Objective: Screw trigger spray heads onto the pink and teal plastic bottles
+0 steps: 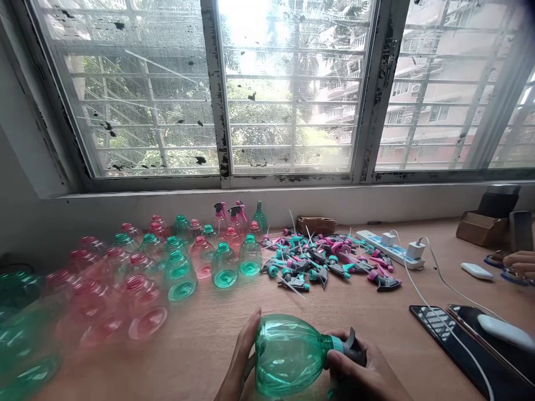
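Note:
A clear green spray bottle [288,353] lies on its side in the air just above the table's near edge, its neck pointing right. My left hand [244,353] presses against the bottle's base, with the thumb along its edge. At the neck, my right hand [363,362] is closed round the teal collar and the dark grey spray head [354,350], which sits on the bottle's mouth. The lower fingers of both hands are partly hidden behind the bottle.
Pink and green open bottles [179,273] crowd the left side. A heap of loose spray heads [321,256] lies at centre back. On the right are a power strip [388,250], cables, phones [451,345], a white case [476,271], a cardboard box [480,228] and another person's hand [520,260].

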Demonstrator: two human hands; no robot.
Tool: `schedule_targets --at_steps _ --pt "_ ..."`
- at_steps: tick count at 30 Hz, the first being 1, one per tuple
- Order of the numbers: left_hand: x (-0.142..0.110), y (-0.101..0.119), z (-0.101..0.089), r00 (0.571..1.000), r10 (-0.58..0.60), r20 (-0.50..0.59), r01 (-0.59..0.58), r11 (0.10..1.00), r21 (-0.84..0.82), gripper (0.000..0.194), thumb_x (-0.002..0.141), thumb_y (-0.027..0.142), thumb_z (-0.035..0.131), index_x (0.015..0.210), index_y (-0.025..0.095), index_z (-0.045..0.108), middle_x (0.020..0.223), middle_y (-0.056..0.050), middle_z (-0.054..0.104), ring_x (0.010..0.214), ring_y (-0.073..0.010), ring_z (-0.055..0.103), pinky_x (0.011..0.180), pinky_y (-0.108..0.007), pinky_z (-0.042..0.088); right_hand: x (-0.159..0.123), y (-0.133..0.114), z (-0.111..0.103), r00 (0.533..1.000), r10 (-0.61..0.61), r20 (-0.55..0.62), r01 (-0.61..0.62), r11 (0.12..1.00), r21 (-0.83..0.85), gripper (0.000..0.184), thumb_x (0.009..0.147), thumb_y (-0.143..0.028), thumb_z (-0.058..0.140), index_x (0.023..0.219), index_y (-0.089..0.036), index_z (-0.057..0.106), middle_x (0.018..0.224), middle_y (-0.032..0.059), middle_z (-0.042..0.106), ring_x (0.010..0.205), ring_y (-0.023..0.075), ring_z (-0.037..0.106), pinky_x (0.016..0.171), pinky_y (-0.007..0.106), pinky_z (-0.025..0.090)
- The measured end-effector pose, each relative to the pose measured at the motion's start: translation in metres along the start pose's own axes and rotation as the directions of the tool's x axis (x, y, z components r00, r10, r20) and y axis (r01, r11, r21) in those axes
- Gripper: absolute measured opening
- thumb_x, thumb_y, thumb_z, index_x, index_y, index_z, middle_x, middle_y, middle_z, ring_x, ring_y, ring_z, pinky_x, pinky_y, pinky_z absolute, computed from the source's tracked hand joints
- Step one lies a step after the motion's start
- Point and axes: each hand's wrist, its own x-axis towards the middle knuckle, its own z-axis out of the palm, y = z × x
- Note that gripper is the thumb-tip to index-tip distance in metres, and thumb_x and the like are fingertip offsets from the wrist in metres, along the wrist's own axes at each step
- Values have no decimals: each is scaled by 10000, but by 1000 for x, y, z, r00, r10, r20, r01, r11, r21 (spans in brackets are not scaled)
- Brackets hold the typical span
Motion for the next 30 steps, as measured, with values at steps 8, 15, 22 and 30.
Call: schedule_targets --at_steps 8,15,22,30 --pt "8 -21 -12 999 -32 34 33 999 -21 1189 600 688 844 1563 214 334 1696 -144 223 1576 -412 152 1293 -514 116 -4 -1 2 997 -59 45 60 997 -41 507 613 -519 928 935 -174 744 661 -17 636 579 162 576 534 254 446" --pt "5 -10 -1 991 -128 44 131 989 -66 1217 703 635 806 1602 296 60 1528 -170 508 1408 -395 506 1186 -505 382 -2 1 -1 996 -59 68 64 995 -71 501 654 -564 885 938 -176 742 647 -8 638 590 164 563 537 255 421" --pt "4 6 -9 991 -105 77 112 989 -91 1122 668 612 846 1566 273 265 1519 -145 515 1360 -412 548 1158 -457 430 -2 5 -1 982 -151 113 169 971 -168 473 631 -522 891 925 -174 767 743 10 650 626 172 559 563 268 425" --pt "4 -6 -3 989 -145 42 148 986 -81 1140 723 573 828 1601 374 128 1634 -90 384 1488 -403 399 1264 -558 207 -2 1 0 991 -104 87 114 986 -124 485 643 -534 890 934 -174 744 693 8 658 587 174 573 548 271 440"
